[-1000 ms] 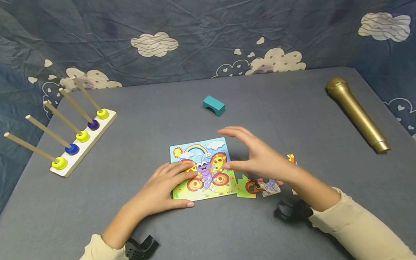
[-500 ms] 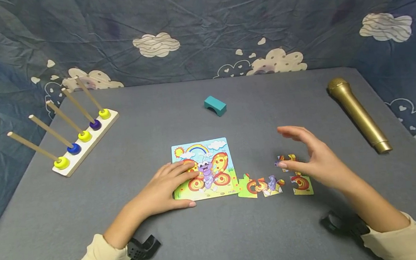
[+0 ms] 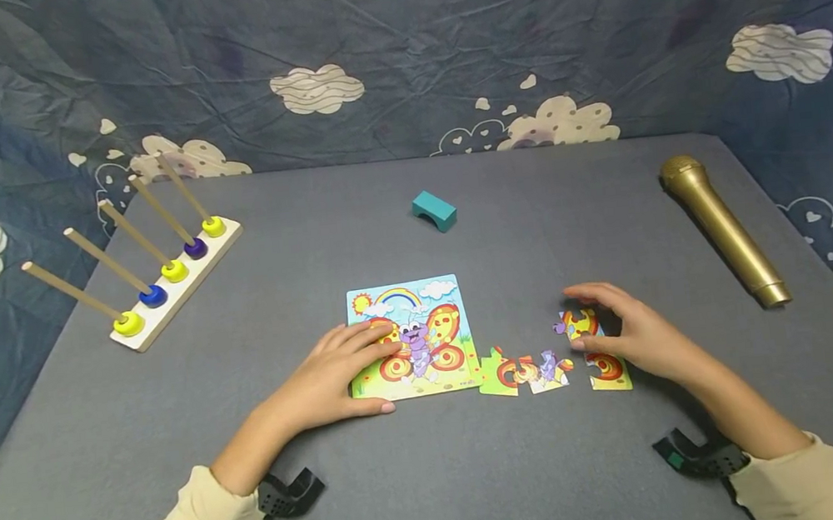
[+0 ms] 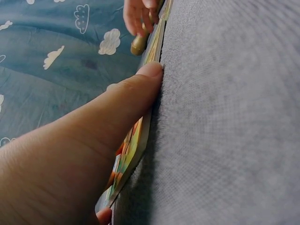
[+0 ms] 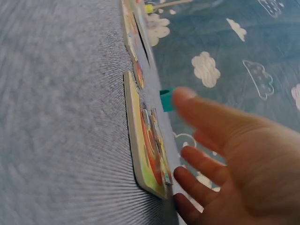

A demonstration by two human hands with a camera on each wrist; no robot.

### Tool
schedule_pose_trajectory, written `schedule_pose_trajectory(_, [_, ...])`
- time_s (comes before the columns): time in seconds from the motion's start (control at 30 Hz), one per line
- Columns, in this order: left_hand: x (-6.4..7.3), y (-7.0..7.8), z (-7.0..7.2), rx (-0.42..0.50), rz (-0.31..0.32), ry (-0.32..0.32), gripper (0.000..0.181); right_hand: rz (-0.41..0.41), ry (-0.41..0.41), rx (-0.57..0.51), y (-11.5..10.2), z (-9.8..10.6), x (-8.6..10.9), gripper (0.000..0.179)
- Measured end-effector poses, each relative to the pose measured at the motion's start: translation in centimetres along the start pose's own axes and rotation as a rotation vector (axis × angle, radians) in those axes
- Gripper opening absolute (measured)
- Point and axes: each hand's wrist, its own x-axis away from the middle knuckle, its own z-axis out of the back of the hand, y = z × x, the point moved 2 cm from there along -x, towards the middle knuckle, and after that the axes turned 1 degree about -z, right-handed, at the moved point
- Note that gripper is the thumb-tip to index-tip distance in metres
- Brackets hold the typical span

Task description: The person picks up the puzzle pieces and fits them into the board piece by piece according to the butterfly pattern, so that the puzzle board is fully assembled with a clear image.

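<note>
My left hand [image 3: 322,378] rests with extended fingers on the left part of a butterfly picture puzzle [image 3: 438,371], its thumb along the near edge. To the right lie loose puzzle pieces: a green one with red rings [image 3: 498,375] touching or close to the board, a purple-and-orange one [image 3: 550,373], a red ring corner piece [image 3: 611,369] and a yellow wing piece [image 3: 581,324]. Beside the wing piece, my right hand [image 3: 638,331] hovers with thumb and fingers spread around it. The right wrist view has the thumb and fingers apart, holding nothing, near the corner piece [image 5: 140,145].
A teal arch block [image 3: 434,210] lies beyond the puzzle. At the left stands a wooden peg rack [image 3: 186,286] with yellow, blue and purple rings. A gold microphone [image 3: 722,230] lies at the right. Cloud-patterned cloth [image 3: 398,69] hangs behind the grey table [image 3: 437,476].
My right hand has moved right, from over the puzzle's right edge to the loose pieces, and then come down beside the yellow wing piece. The left hand has stayed on the puzzle.
</note>
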Motion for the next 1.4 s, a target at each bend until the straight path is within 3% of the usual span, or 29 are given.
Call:
schedule_pose_trajectory(0.37, [-0.1,-0.1,-0.1,0.014,-0.002,0.015,0.069,0.015,-0.011,0.148,1.2,-0.3,0.2,0.043])
schedule_pose_trajectory(0.53, [-0.1,0.0,-0.1,-0.002,0.011,-0.006,0.068,0.044,0.031,0.202,0.9,-0.5,0.0,0.039])
schedule_pose_trajectory(0.77, [-0.4,0.4,0.1,-0.028,0.013,0.000,0.062,0.073,0.101,0.221,-1.5,-0.4,-0.8,0.043])
schedule_pose_trajectory(0.9, [-0.8,0.6,0.3,-0.052,0.009,-0.005,0.058,0.144,0.108,0.196,-3.8,-0.9,-1.9,0.046])
schedule_pose_trajectory(1.13, [-1.6,0.8,0.5,-0.054,0.012,-0.004,0.047,0.269,0.094,0.111,-7.4,-3.2,-4.0,0.047])
schedule_pose_trajectory(1.3, [-2.0,0.8,0.5,-0.026,0.040,0.007,0.043,0.274,0.029,0.085,-8.4,-6.1,-5.5,0.044])
schedule_pose_trajectory(1.4, [-2.1,0.7,0.5,-0.025,0.049,0.007,0.040,0.237,-0.015,0.093,-8.3,-7.7,-6.2,0.043])
